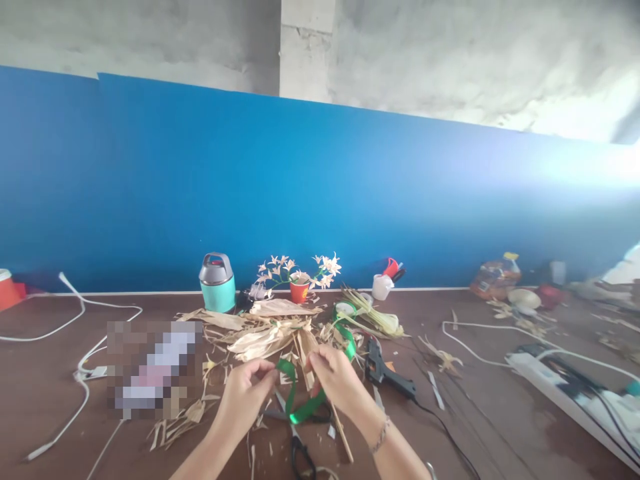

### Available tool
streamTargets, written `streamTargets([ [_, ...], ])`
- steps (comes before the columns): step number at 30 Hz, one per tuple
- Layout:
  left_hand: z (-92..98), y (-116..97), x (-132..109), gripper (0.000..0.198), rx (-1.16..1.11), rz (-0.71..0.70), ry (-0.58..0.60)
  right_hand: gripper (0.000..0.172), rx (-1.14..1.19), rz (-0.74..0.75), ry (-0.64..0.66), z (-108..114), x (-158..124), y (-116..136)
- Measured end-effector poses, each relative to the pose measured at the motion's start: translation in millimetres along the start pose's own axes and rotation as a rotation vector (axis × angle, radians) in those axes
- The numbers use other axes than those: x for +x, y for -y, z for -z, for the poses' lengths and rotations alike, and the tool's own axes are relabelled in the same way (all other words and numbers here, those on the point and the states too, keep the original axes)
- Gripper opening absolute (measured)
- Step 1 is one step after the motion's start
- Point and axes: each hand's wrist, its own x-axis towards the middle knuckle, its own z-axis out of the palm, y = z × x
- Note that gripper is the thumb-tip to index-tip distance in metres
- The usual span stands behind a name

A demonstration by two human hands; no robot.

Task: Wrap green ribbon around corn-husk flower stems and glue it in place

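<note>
Over the middle of the worktop (425, 312), toward its near edge, a green ribbon (307, 410) hangs in a loose bend between two hands. The left hand (247, 390) has its thumb and index finger clamped on one end. From there the ribbon's long axis drops toward the near edge, folds sharply, then slants up to the right, pointing toward the far right corner and passing below the right hand (335, 377). The right thumb and index fingertips are together; I cannot tell what they grip.

Beneath the ribbon lie scissors (296, 448), one black handle toward the near edge. Beyond the hands, dried husks (267, 340) spread toward the far edge, with a green roll (346, 309) at their right. A black glue gun (387, 373) lies right of the right hand, and a red pot (300, 291) with pale flowers (327, 265) stands near the far edge.
</note>
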Motion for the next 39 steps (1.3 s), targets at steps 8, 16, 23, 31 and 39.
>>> streamTargets([
  [8, -0.9, -3, -2, 0.025, -0.08, 0.052, 0.0, 0.011, -0.899, -0.189, -0.346, 90, -35, -37],
  [16, -3.0, -4, -3, 0.023, -0.148, 0.088, 0.006, 0.039, -1.067, -0.189, -0.306, 85, -36, -83],
  [23, -4.4, 3, 5, 0.022, -0.185, 0.119, 0.021, 0.023, -0.627, -0.052, -0.617, 102, -30, -52],
  [31, -2.4, 8, 6, 0.024, -0.166, 0.091, 0.047, 0.017, -0.072, 0.251, -0.234, 21, -17, -9],
  [39, -5.5, 11, 6, 0.022, -0.195, 0.102, 0.017, 0.017, -0.183, 0.33, -0.1, -6, -12, -18],
])
